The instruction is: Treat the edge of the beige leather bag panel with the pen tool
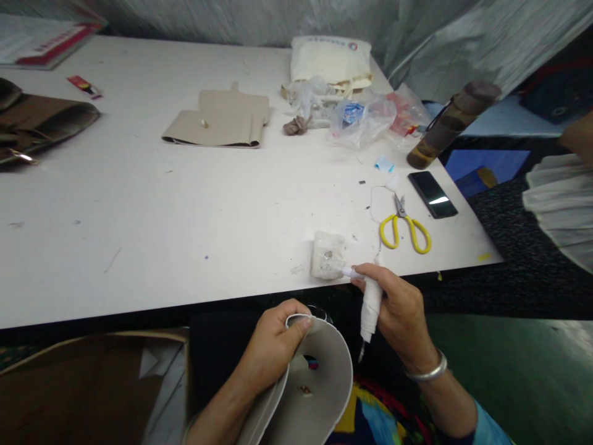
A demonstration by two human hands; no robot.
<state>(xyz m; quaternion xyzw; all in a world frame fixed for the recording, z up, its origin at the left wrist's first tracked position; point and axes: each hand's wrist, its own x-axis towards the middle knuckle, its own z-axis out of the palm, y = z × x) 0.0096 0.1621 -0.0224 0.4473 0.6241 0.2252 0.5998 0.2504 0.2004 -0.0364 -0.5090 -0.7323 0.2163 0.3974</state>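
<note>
My left hand (pixel 273 346) is closed on the edge of a curled pale beige bag piece (pixel 328 364), with the thumb inside its rim. A small gold clasp (pixel 304 390) and a hole show on its inner face. My right hand (pixel 393 303) is wrapped round a white-wrapped tool (pixel 370 309) whose thin dark tip points down, apart from the bag piece. A white tip (pixel 351 272) sticks out between thumb and index finger, at the edge of a stained whitish pad (pixel 327 254); whether it belongs to the tool I cannot tell.
Yellow-handled scissors (pixel 405 228), a phone (pixel 433 194) and a dark bottle (pixel 451 127) are at the right. Behind lie a beige bag piece (pixel 222 120), plastic bags (pixel 361 120) and a cream pouch (pixel 331 59). A brown bag (pixel 46 117) is left; a cardboard box (pixel 92 389) stands below.
</note>
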